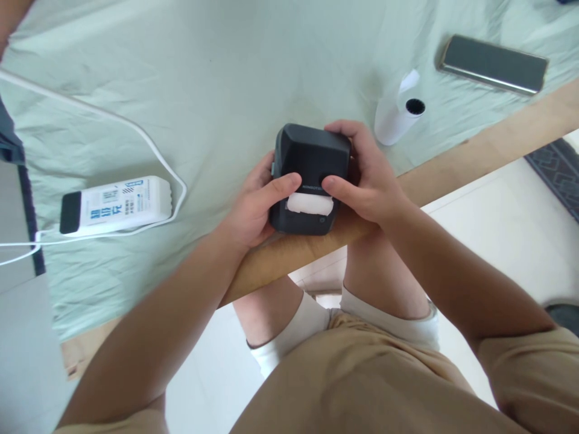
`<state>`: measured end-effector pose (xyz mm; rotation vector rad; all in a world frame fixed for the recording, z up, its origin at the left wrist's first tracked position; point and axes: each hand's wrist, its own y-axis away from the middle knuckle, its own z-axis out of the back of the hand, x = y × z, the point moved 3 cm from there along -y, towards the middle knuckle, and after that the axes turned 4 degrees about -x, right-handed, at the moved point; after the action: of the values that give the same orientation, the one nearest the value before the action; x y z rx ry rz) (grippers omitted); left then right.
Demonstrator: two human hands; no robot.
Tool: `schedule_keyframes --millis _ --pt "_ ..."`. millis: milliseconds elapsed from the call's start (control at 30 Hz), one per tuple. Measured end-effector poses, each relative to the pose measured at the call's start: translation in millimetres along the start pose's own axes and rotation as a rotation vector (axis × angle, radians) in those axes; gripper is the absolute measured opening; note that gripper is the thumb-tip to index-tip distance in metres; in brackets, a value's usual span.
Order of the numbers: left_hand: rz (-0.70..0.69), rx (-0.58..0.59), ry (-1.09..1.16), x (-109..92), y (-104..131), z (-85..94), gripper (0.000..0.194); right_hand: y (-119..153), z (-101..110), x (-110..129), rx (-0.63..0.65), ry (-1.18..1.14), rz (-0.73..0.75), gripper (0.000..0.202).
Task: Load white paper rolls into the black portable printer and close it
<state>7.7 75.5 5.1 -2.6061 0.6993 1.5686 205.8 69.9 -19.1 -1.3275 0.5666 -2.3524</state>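
Between my two hands is a small black label printer (312, 157), held at the table's front edge. White paper (310, 204) sticks out of the slot in its face. My left hand (262, 202) wraps the printer's left side, its thumb lying on the front just above the slot. On the opposite side my right hand (362, 172) grips the body, thumb also on the front and fingers over the upper right corner. The fingers behind the printer are hidden. Right of my right hand stands a white paper roll (389, 120) with a dark core and a loose end.
A smartphone (495, 63) lies at the upper right. At the left is a white power bank (122, 205) with a white cable (131, 123) looping around it. A pale green cloth (217, 78) covers the table, whose wooden edge (479, 141) runs diagonally. Part of another person's arm (11, 21) shows at the upper left.
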Motion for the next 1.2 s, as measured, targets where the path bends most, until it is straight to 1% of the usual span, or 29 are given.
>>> schedule_keyframes --millis 67,167,267,333,500,600,700,767,900,967,1133,1200 --pt "0.008 -0.004 -0.005 -0.3 0.6 0.0 0.036 -0.8 -0.3 0.9 -0.008 -0.013 0.030 0.055" --pt "0.003 -0.009 -0.009 -0.2 1.6 -0.3 0.037 -1.6 -0.4 2.7 -0.023 -0.023 0.066 0.053" --pt "0.004 -0.012 -0.024 1.1 1.5 -0.8 0.036 -1.8 0.5 2.5 -0.022 -0.009 0.055 0.052" --pt "-0.003 -0.012 -0.021 2.0 0.6 -0.5 0.034 -2.1 1.7 0.6 -0.004 0.020 0.026 0.051" --pt "0.002 0.052 0.030 3.4 -1.9 0.4 0.034 -4.4 5.5 -1.2 0.049 0.035 -0.023 0.054" --pt "-0.009 0.052 0.045 2.2 -1.2 -0.2 0.030 -6.1 7.8 4.7 0.074 -0.013 -0.102 0.060" --pt "-0.004 0.021 0.028 0.4 0.1 -2.8 0.027 -8.6 9.3 14.2 0.095 -0.076 -0.214 0.064" --pt "-0.005 0.010 0.027 -0.4 0.2 -4.4 0.027 -11.0 9.4 20.3 0.106 -0.123 -0.252 0.065" --pt "-0.026 0.011 0.065 0.7 -1.9 -3.2 0.030 -15.1 7.8 26.0 0.141 -0.184 -0.255 0.061" --pt "-0.041 0.024 0.064 1.5 -2.6 -1.5 0.026 -16.2 7.9 25.5 0.162 -0.177 -0.253 0.061" --pt "-0.084 0.046 0.089 0.4 -1.5 -1.5 0.023 -19.6 13.2 25.2 0.217 -0.165 -0.223 0.068" --pt "-0.090 0.030 0.088 -0.8 -0.7 -3.3 0.022 -22.9 15.7 26.5 0.240 -0.134 -0.222 0.070"
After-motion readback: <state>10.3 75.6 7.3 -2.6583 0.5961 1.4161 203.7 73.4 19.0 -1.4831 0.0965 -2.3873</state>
